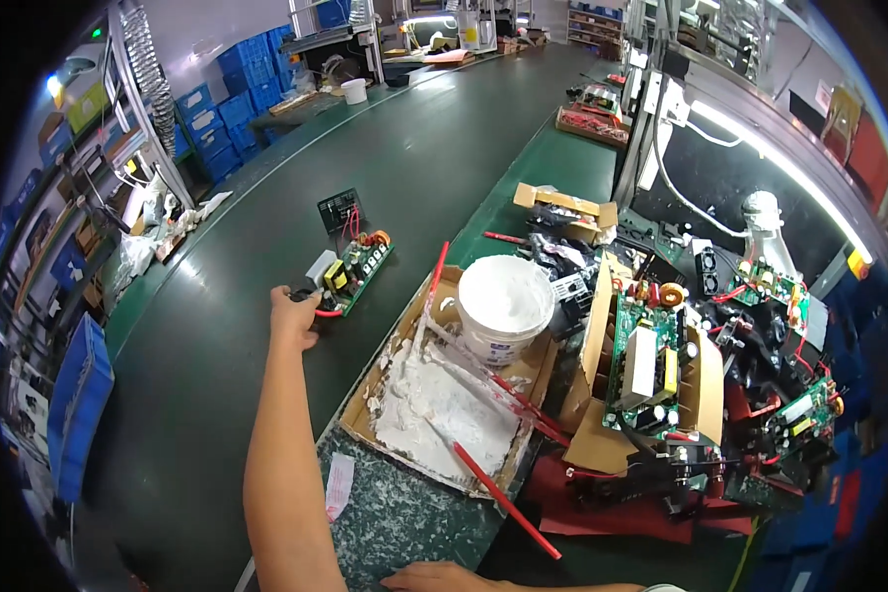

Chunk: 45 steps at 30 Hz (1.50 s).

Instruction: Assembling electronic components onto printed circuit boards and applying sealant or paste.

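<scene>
My left hand [294, 318] reaches out over the dark green surface, fingers closed on a black part at the near end of a green circuit board [367, 268]. The board carries yellow and white blocks and a copper coil; red wires join it to a black slotted panel [338, 211] beyond. At the lower edge my right hand [432, 576] lies partly in view, fingers stretched out at the bench edge, holding nothing visible. Between the hands sits a cardboard tray [373, 387] smeared with white paste. It holds a white bucket [503, 314] of paste and several red-handled sticks.
One red stick [503, 498] juts over the tray's near edge. To the right, a cardboard box [587, 380] holds circuit boards, with more boards and black wiring beyond. A paper strip [339, 485] lies left of the tray. A blue bin [79, 409] stands far left.
</scene>
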Available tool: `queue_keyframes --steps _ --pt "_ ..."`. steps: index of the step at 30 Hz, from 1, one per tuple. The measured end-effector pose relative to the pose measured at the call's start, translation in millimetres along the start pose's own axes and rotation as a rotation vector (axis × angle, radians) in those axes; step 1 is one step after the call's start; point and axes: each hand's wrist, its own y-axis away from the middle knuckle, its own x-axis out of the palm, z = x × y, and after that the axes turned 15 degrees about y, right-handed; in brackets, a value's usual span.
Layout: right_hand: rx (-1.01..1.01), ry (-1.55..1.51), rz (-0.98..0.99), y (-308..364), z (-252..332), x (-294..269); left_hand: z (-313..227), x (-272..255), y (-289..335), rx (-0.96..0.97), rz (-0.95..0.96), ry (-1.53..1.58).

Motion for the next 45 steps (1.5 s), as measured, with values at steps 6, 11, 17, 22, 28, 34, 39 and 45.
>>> queue_keyframes --steps 6,11,17,22,28,34,39,45 --pt "-0.132 -0.003 -0.06 3 5 22 12 -33 -16 0.31 -0.392 -0.388" --pt "-0.016 0.089 -0.061 -1 9 7 -21 -93 62 0.26 -0.323 0.064" --pt "0.334 -0.606 0.028 -19 20 -10 -53 -245 235 0.37 -0.296 0.195" --pt "0.331 -1.084 0.021 -51 43 5 -26 -352 402 0.319 -0.373 0.171" --pt "0.457 -1.361 0.19 -35 63 64 72 -398 521 0.282 -0.339 0.405" --pt "0.414 -1.038 -0.09 8 59 69 124 -411 551 0.123 -0.298 0.266" --pt "0.337 -0.767 -0.152 23 82 42 141 -422 526 0.125 -0.194 0.184" --pt "0.376 -0.638 -0.157 3 65 41 154 -420 513 0.051 -0.279 0.09"
